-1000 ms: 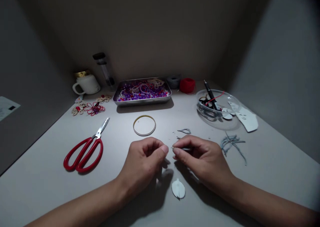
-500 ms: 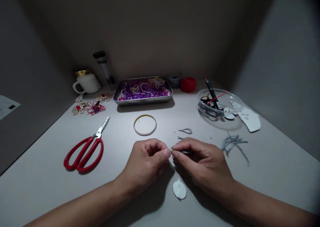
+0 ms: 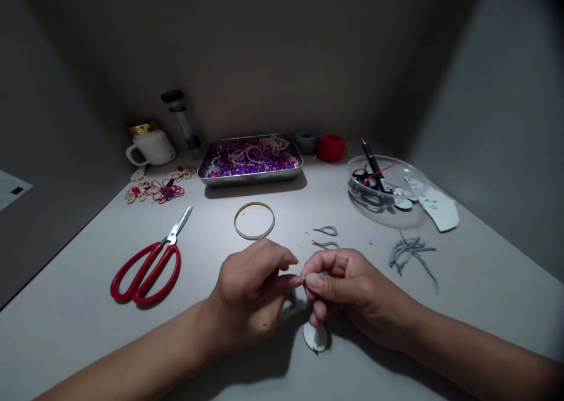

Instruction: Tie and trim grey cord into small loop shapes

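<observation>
- Pinches tiny piece (image 3: pixel 304 279) btwn thumb & index of R hand (image 3: pixel 356 289), closed at the tips; too small to ID.
- Has L hand (image 3: pixel 253 292) half open, w/ index parted from thumb & thumb tip right by tiny piece; can't tell if touching, nor what's in curled L fingers.
- Holds tiny piece btwn both hands, above tabletop (image 3: pixel 207 283).
- Shows white oval (image 3: pixel 315 337) on tabletop nr R hand, partly hidden by fingers.
- Has grey cord loop (image 3: pixel 326 231) & short cord (image 3: pixel 325 245) just beyond R hand; more grey cords (image 3: pixel 408 254) heaped farther R.
- Lies flat past L hand: thin ring (image 3: pixel 255 237).
- Rests far L: red-handled scissors (image 3: pixel 153 261), blades a bit crossed toward the back.
- Fills metal tray (image 3: pixel 251 179) at back w/ beads (image 3: pixel 251 161), mostly purple.
</observation>
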The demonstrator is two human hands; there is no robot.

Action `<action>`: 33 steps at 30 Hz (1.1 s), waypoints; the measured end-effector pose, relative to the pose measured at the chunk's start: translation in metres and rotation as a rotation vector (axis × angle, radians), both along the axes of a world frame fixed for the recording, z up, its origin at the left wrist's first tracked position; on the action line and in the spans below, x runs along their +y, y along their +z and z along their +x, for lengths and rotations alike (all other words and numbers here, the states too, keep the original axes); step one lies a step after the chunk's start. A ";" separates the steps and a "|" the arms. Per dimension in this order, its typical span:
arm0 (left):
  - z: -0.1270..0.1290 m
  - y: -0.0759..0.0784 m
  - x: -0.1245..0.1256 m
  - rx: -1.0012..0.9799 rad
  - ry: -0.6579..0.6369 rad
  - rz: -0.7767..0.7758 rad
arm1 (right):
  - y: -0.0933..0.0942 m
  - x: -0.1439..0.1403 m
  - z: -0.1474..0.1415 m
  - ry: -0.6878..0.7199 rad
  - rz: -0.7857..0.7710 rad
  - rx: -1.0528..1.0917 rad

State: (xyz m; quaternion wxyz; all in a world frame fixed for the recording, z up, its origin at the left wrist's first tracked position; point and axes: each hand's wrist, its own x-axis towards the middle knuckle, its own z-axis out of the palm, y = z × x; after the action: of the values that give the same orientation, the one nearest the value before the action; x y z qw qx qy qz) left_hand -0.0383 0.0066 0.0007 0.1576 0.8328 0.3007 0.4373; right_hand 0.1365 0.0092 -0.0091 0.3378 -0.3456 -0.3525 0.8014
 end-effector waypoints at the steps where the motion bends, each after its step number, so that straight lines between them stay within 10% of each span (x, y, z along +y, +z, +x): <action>1: -0.002 0.000 -0.001 0.037 -0.037 0.037 | 0.000 0.001 0.001 0.016 -0.017 0.003; 7: -0.007 -0.001 -0.006 0.137 -0.021 0.178 | 0.000 0.001 0.001 0.103 0.007 0.020; 21: 0.000 -0.002 -0.008 0.141 0.094 -0.269 | -0.001 0.004 0.000 -0.316 0.109 0.062; 33: 0.010 0.001 -0.009 -0.093 0.331 -0.597 | -0.003 0.000 -0.001 -0.209 0.248 -0.060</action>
State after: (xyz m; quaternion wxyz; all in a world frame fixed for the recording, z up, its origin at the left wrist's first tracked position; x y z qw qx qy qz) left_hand -0.0282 -0.0025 0.0020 0.3346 0.6691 0.5389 0.3872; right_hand 0.1359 0.0095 -0.0126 0.4489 -0.3601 -0.4208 0.7013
